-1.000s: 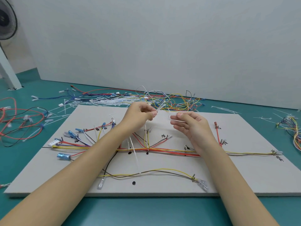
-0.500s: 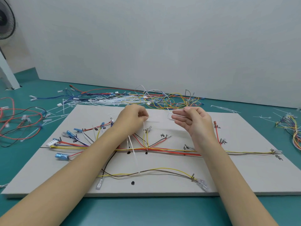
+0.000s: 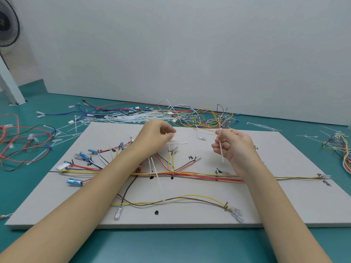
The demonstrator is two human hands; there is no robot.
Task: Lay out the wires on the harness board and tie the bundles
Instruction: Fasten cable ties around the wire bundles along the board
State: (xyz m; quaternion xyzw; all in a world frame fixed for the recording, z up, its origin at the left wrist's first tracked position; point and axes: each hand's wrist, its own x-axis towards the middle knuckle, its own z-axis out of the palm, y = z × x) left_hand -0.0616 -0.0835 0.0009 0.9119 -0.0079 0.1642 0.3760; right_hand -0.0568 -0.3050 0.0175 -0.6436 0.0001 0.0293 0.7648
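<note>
A grey harness board point(image 3: 284, 202) lies on the teal surface with coloured wires point(image 3: 199, 174) laid across its middle as a trunk with branches. My left hand point(image 3: 153, 137) hovers over the board's upper middle, fingers closed on white cable ties point(image 3: 178, 143); more white ties hang below it toward the trunk. My right hand point(image 3: 233, 147) is held apart to the right, pinching one white cable tie point(image 3: 221, 152) that hangs downward. A yellow and brown wire pair point(image 3: 180, 199) curves across the board's near part.
A tangle of loose wires and white ties point(image 3: 171, 115) lies behind the board by the wall. Red and black wires point(image 3: 24, 143) lie at the left, another coloured bundle point(image 3: 341, 147) at the right edge. A fan point(image 3: 7, 23) stands at the upper left.
My hands have moved apart. The right hand has drawn one cable tie away to the right, while the left keeps the others.
</note>
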